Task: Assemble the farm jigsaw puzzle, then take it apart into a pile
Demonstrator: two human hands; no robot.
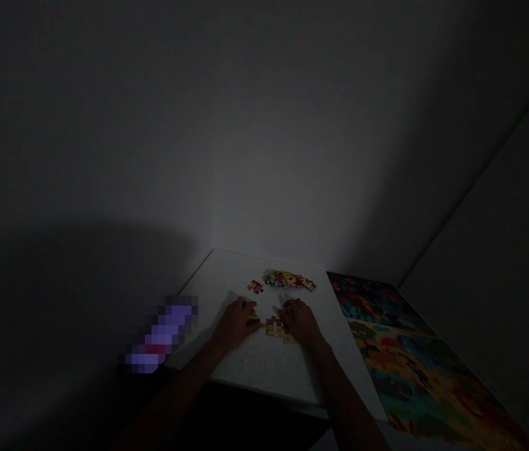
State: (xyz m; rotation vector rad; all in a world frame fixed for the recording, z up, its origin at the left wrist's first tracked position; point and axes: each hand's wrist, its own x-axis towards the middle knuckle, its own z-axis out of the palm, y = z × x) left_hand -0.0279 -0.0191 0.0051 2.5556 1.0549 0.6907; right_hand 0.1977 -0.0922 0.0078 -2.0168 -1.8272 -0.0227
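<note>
Bare white board (264, 369) before piece heap (288, 279)

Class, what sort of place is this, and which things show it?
Probably a dim indoor room corner: a white table against bare walls, loose puzzle pieces on it, a colourful picture alongside.

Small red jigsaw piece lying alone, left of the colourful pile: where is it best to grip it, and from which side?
Probably pinch its two opposite edges, coming from above on the near side. The small red jigsaw piece lies flat on the white table, apart from the colourful pile of pieces. The left hand is nearest.
</note>
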